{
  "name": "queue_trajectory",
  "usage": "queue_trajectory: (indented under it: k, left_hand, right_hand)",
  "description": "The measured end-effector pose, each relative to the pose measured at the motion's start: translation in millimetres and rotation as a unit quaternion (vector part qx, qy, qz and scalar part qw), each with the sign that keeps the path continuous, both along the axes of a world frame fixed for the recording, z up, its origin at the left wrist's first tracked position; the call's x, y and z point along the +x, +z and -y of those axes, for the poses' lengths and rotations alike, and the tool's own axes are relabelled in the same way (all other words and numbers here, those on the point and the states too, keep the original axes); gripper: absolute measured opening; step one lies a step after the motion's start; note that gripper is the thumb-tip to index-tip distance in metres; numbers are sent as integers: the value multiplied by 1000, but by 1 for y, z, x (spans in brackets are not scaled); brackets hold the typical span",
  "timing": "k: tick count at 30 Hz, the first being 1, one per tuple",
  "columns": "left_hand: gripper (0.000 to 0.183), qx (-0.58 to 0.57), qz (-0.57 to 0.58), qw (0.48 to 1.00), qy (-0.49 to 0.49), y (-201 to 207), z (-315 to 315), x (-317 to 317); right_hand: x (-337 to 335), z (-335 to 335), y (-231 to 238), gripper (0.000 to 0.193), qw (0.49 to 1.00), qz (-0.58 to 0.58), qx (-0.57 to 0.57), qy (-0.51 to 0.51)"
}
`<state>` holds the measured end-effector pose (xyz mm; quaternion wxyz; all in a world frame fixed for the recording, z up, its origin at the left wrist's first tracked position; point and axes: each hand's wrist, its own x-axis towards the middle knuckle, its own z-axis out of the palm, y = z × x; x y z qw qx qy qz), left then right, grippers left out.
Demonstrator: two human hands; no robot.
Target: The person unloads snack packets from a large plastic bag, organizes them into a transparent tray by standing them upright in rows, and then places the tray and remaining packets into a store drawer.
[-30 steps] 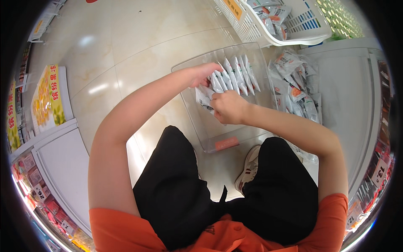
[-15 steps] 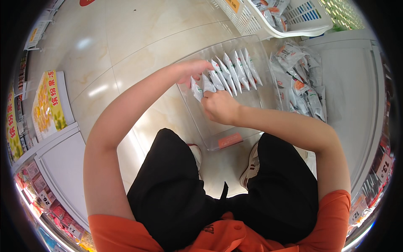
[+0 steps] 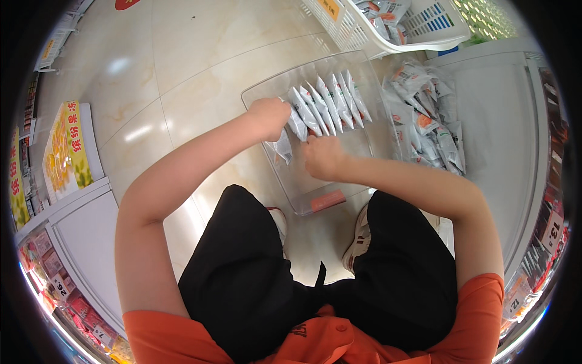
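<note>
Several small white sealed packets (image 3: 330,104) stand on edge in a slanted row inside a clear plastic bin (image 3: 364,176) on the floor. My left hand (image 3: 271,117) is closed at the row's left end, over the bin's left side. From under it a white packet (image 3: 280,149) sticks out toward me; the hand's fingertips are hidden. My right hand (image 3: 324,158) is closed at the near edge of the row's leftmost packets, its fingers pinching a lower corner there. Exactly which packet it grips is partly hidden.
Right of the bin lies a clear bag of similar packets (image 3: 433,130). A white slotted basket (image 3: 418,43) with more packets stands behind it. White cabinets (image 3: 503,121) flank the right, and a display with a yellow sign (image 3: 76,145) the left. My knees are close to the bin.
My left hand has turned over and closed, and the packet by it sits lower. My right hand has shifted slightly right and down. The leftmost row packets now lean together.
</note>
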<state>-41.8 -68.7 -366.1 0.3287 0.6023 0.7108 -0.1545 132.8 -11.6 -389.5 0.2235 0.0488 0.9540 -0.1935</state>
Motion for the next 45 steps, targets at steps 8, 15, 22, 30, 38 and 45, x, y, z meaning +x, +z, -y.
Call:
queue_trajectory:
  k: [8,15,22,30,38,45]
  left_hand:
    - [5,162,-67,982,-71,-10,-6,0]
    - [5,218,-115,963,-110,-14,-13,-9]
    - [6,206,-154,955,-148,-25,-15,-11]
    - [22,90,-109,990,0,19,13,35]
    - [64,-233,-34,963,-132,3,-1,36]
    - [80,-237,-91,953,-162,-7,11,36]
  right_hand:
    - [-10,-12,24,26,993,115,-39,-6]
    - [-22,-2,7,24,996,48,-40,-62]
    - [-26,-3,1,19,997,50,-29,-59]
    - [-15,-16,4,19,994,8,-48,-98]
    - [21,-90,38,22,937,-227,-126,-234]
    - [112,-245,33,34,850,-133,48,-507]
